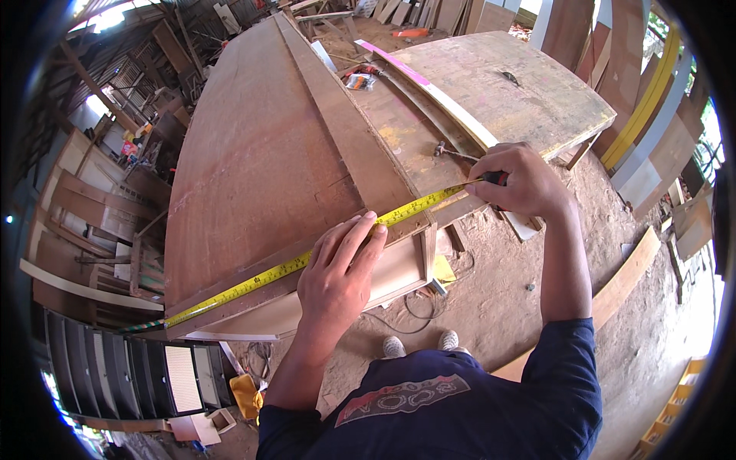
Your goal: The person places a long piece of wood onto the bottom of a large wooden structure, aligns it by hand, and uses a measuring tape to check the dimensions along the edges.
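looks like measuring step. yellow tape (414, 206) lies across near end of big brown board (257, 153). right hand (520, 178) closed round tape case (495, 179); left hand (337, 272) open, fingers on tape. next move seems to need straight tape, careful look.

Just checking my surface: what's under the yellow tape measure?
Mostly the brown wooden panel, along its near edge. Whatever the yellow tape measure and left hand cover can't be seen.
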`<state>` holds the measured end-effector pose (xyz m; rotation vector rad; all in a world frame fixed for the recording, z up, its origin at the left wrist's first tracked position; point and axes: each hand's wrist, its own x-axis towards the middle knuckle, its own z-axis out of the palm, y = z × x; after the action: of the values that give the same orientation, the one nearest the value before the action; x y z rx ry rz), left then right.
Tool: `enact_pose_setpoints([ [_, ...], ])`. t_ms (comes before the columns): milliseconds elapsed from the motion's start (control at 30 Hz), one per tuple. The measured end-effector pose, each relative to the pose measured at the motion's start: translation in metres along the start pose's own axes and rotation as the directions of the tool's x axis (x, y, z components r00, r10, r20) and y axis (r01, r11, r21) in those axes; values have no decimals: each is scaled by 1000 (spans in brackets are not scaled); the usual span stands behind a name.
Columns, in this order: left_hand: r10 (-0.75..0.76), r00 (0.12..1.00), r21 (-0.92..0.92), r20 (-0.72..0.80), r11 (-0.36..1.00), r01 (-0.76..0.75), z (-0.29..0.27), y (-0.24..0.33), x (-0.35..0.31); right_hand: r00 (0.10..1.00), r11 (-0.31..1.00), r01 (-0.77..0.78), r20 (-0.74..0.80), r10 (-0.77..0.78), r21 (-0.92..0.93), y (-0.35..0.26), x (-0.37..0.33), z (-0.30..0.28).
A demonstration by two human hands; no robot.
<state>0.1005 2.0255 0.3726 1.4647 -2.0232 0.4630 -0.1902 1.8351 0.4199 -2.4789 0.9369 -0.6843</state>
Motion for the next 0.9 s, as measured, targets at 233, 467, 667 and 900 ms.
enact_pose_setpoints([
  [233, 8, 1000, -1, -7, 1000, -8, 0, 0, 1, 995, 997, 77, -57, -76, 4, 10, -3, 6],
  [467, 15, 1000, 10, -3, 1000, -15, 0, 0, 1, 993, 997, 76, -96, -74, 13, 11, -6, 10],
  [667, 18, 1000, -2, -14, 1000, -18, 1, -1, 0, 986, 995, 102, -137, -99, 14, 10, -9, 14],
  [900, 28, 1000, -2, -12, 1000, -28, 1, -2, 1, 974, 990, 136, -188, -126, 42, 13, -10, 19],
])
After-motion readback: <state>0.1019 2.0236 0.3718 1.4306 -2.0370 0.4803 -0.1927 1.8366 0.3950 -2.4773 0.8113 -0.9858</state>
